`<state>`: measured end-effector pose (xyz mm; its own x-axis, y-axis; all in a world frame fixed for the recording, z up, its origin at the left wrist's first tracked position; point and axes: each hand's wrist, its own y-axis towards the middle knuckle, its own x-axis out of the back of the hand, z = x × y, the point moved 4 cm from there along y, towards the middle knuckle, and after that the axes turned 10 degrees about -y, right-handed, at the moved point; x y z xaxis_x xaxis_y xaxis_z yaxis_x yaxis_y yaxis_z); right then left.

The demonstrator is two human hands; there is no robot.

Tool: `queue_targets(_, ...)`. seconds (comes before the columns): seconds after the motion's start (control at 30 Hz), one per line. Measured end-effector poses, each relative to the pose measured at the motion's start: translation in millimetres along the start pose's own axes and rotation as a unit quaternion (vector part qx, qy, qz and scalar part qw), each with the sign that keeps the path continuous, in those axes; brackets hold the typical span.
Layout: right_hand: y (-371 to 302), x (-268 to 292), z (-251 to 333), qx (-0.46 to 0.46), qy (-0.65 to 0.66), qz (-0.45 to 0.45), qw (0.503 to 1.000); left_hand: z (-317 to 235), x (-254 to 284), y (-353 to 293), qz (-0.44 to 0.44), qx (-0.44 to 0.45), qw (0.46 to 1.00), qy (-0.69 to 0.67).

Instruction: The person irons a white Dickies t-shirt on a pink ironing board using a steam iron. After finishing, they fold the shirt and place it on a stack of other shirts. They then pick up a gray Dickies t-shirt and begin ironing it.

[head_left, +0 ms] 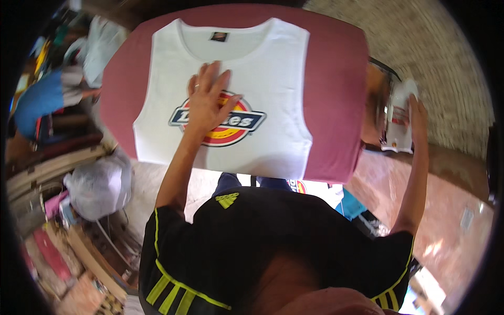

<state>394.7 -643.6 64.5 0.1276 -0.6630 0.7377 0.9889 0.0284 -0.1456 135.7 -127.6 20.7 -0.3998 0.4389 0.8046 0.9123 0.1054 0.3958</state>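
Note:
A white sleeveless shirt (273, 68) with a round red-and-yellow print lies flat across a padded ironing board (336, 79) with a maroon cover. On the print and the cloth above it rests my left hand (209, 97), palm down, fingers spread; a ring shows on one finger. Off the board's right end my right hand (418, 118) is at what looks like a white clothes iron (398, 123) with red marks. Seen from the side, this hand appears closed on the iron, though its fingertips are mostly hidden.
A metal rest (386, 121) sits by the iron at the board's right end. At left stand a stuffed pale plastic bag (102, 184) and another clear bag (105, 50). Another person in blue (42, 107) is at far left. Another printed white cloth (320, 191) lies below the board.

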Motion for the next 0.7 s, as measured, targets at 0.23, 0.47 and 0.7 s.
queue_targets(0.23,-5.6,-11.5,7.2,0.022,0.0,-0.043,0.999,10.1,10.8,-13.4,-0.071,0.007,0.994,-0.085)
queue_targets(0.47,-26.7,0.7,21.1,0.189,-0.322,-0.354,0.858,47.1,67.7,-70.0,-0.119,0.008,0.991,-0.056)
queue_targets(0.7,-179.6,-131.0,4.3,0.322,-0.152,-0.238,0.904,119.6,131.3,-177.6,-0.163,0.068,0.984,0.033)
